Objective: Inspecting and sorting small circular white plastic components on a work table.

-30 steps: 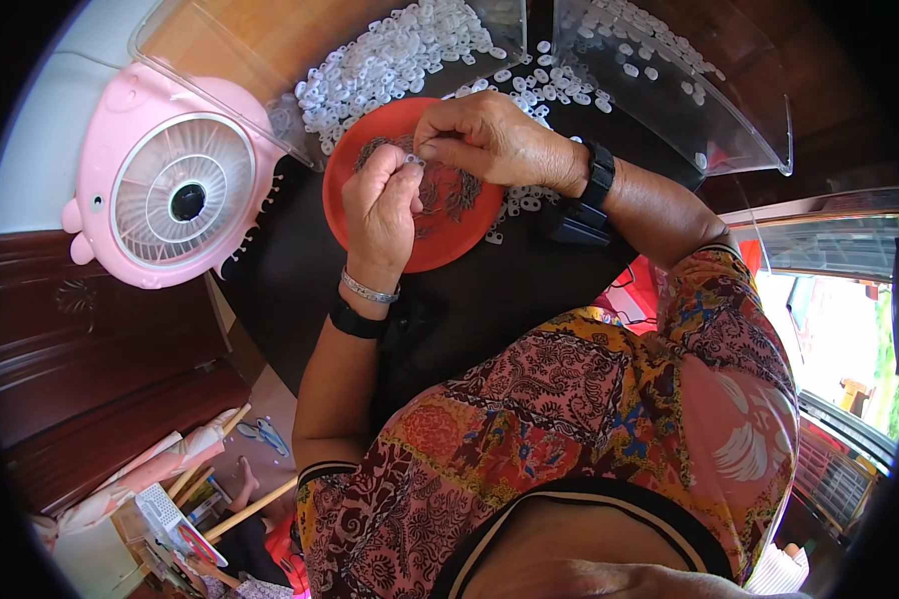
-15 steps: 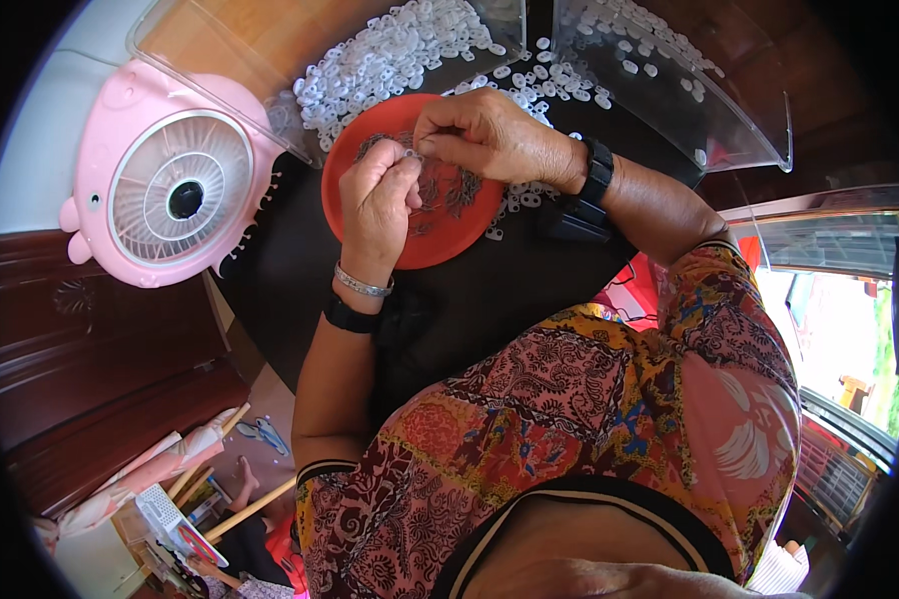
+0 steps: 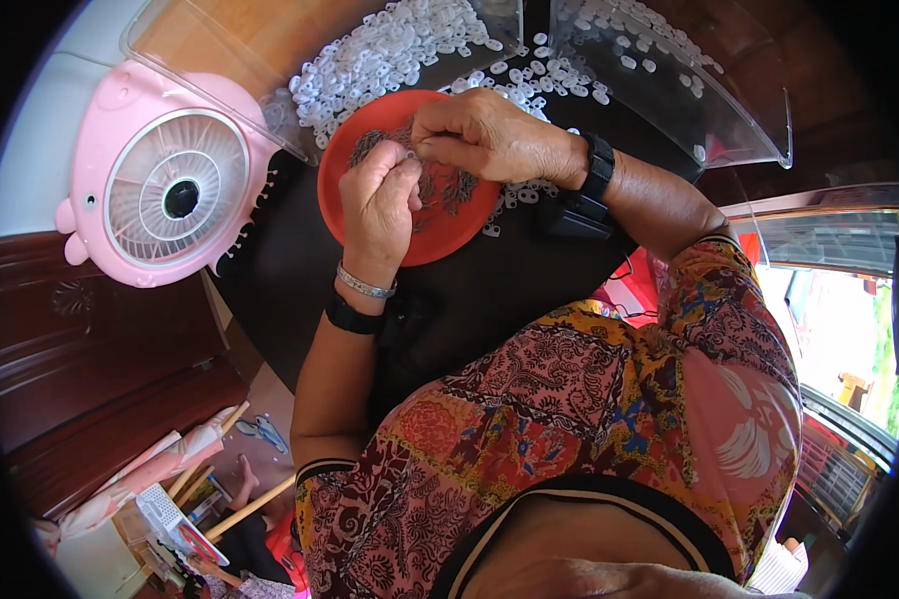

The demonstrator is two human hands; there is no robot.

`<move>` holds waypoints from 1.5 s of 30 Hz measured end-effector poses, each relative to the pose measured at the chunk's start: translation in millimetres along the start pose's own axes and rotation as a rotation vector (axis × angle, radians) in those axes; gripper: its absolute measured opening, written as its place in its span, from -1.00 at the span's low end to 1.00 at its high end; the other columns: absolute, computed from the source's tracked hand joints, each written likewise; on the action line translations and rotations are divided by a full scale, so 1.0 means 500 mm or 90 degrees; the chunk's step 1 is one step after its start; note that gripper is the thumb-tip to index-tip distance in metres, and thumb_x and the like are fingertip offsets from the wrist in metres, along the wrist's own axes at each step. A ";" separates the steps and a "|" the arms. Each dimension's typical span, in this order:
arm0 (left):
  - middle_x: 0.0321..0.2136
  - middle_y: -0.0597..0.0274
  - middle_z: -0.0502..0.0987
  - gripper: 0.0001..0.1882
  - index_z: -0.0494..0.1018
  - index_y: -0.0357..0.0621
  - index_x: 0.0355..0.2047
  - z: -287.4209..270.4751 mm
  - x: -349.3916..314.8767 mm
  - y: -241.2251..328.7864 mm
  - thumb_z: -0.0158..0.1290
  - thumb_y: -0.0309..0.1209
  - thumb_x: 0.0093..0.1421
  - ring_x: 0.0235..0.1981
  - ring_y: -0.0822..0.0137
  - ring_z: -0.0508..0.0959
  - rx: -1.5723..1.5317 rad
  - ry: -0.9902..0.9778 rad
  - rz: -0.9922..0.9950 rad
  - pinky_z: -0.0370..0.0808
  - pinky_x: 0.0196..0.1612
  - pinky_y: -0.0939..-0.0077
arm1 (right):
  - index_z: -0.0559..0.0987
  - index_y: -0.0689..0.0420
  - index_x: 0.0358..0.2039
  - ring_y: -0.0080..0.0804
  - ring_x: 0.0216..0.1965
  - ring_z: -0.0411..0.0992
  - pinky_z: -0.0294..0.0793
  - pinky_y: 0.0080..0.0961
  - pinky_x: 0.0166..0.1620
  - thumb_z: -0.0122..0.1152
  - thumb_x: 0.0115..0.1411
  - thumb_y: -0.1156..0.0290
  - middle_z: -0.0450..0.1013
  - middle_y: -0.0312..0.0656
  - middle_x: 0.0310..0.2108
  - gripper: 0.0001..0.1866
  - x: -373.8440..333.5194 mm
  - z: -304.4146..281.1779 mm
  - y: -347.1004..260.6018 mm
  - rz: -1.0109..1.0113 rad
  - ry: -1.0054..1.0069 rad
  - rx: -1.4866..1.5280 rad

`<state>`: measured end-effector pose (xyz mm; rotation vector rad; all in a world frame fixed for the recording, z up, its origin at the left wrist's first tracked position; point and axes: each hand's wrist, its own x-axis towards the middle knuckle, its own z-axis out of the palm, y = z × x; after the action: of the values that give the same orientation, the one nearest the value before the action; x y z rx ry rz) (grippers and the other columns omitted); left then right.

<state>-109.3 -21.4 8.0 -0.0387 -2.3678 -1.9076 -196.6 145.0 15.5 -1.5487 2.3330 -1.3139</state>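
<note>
Over an orange-red round dish [image 3: 449, 240], my two hands meet with their fingertips close together. My left hand [image 3: 378, 205] is closed in a pinch on a small whitish piece, of which only a bit shows at the fingertips. Thumb and forefinger of my right hand [image 3: 499, 140] are pressed together right beside it; what they grip is too small to make out. Thin grey metal pieces [image 3: 457, 190] lie in loose heaps in the dish beneath. Just beyond the dish is a pile of small white oval plastic tags with holes [image 3: 390, 55].
A pink animal-shaped fan [image 3: 175, 185] stands at the left. Clear plastic bins, one at the far left [image 3: 205, 65] and one at the far right [image 3: 759, 130], border the dark tabletop [image 3: 280, 270]. Part of another person's bare leg [image 3: 245, 481] shows at lower left.
The dish appears slightly further left and up in the picture. My hands keep almost the same pinched pose, with only tiny shifts at the fingers.
</note>
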 end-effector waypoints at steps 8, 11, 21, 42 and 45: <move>-0.68 0.38 0.35 -0.85 0.37 -0.24 -0.54 -0.001 0.011 -0.005 -0.07 -0.45 0.14 -0.67 0.59 0.33 -0.080 0.031 -0.034 0.24 -0.61 0.71 | 0.51 0.25 -0.32 -0.42 -0.44 0.50 0.45 -0.53 -0.35 0.08 0.19 0.39 0.49 -0.15 -0.50 -0.83 0.003 -0.003 0.005 0.038 -0.012 0.060; -0.67 0.39 0.36 -0.85 0.37 -0.18 -0.55 -0.008 0.011 -0.004 -0.06 -0.45 0.15 -0.67 0.61 0.36 -0.134 0.049 -0.010 0.23 -0.63 0.75 | 0.54 0.23 -0.19 -0.57 -0.42 0.48 0.46 -0.58 -0.33 0.04 0.26 0.34 0.51 -0.21 -0.48 -0.76 0.007 -0.009 0.005 0.043 0.087 0.036; -0.65 0.30 0.40 -0.84 0.38 -0.20 -0.49 -0.016 -0.013 0.050 -0.11 -0.41 0.18 -0.66 0.48 0.39 -0.173 0.055 0.027 0.26 -0.59 0.71 | 0.56 0.23 -0.30 -0.56 -0.48 0.47 0.45 -0.60 -0.37 0.11 0.20 0.37 0.52 -0.17 -0.52 -0.81 0.006 -0.054 -0.052 0.009 0.235 -0.063; -0.38 0.20 0.54 -0.81 0.45 -0.36 -0.40 -0.062 -0.505 0.009 -0.11 -0.47 0.18 -0.31 0.41 0.45 0.137 0.449 -0.027 0.32 -0.13 0.57 | 0.45 0.08 -0.02 -0.13 -0.05 0.34 0.32 -0.31 0.04 0.25 0.00 0.34 0.42 -0.11 -0.12 -0.53 -0.334 -0.063 0.025 0.065 0.216 -0.322; -0.47 0.17 0.53 -0.79 0.47 -0.37 -0.49 -0.012 -0.513 0.001 -0.13 -0.52 0.18 -0.36 0.40 0.48 0.392 0.470 0.017 0.37 -0.19 0.58 | 0.46 0.01 -0.02 -0.19 -0.05 0.33 0.33 -0.33 0.02 0.22 0.02 0.32 0.41 -0.14 -0.11 -0.55 -0.324 -0.053 0.027 0.051 0.194 -0.338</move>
<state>146.4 -16.2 -14.4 0.5648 -2.2393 -0.8606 -137.9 288.7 -39.4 -1.4150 3.0945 -1.0224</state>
